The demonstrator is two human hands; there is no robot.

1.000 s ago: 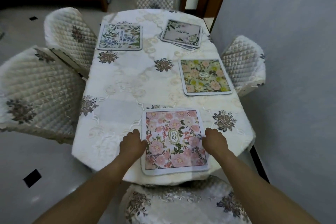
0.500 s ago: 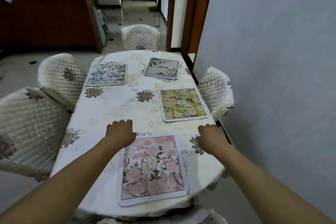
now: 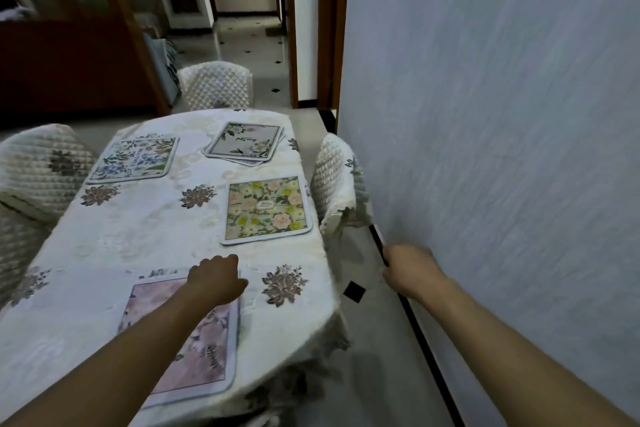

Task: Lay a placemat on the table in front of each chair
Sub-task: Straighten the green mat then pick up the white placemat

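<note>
A pink floral placemat (image 3: 204, 350) lies flat at the near end of the table (image 3: 138, 229). My left hand (image 3: 216, 279) hovers over its far right corner, fingers curled, holding nothing. My right hand (image 3: 410, 272) is off the table, over the floor by the wall, loosely closed and empty. A yellow-green floral placemat (image 3: 266, 208) lies on the right side. A blue floral placemat (image 3: 133, 159) lies at the far left. A short stack of placemats (image 3: 246, 144), a white one on top, sits at the far right.
Quilted chairs stand around the table: one at the far end (image 3: 216, 85), one on the right (image 3: 337, 180), two on the left (image 3: 41, 166). A grey wall (image 3: 502, 149) runs close along the right. A doorway (image 3: 249, 21) opens beyond the table.
Both hands let go of the pink placemat's sides and lifted. The view swung right and up; my right hand moved off the table toward the wall, and my left hand crossed over the mat's far corner.
</note>
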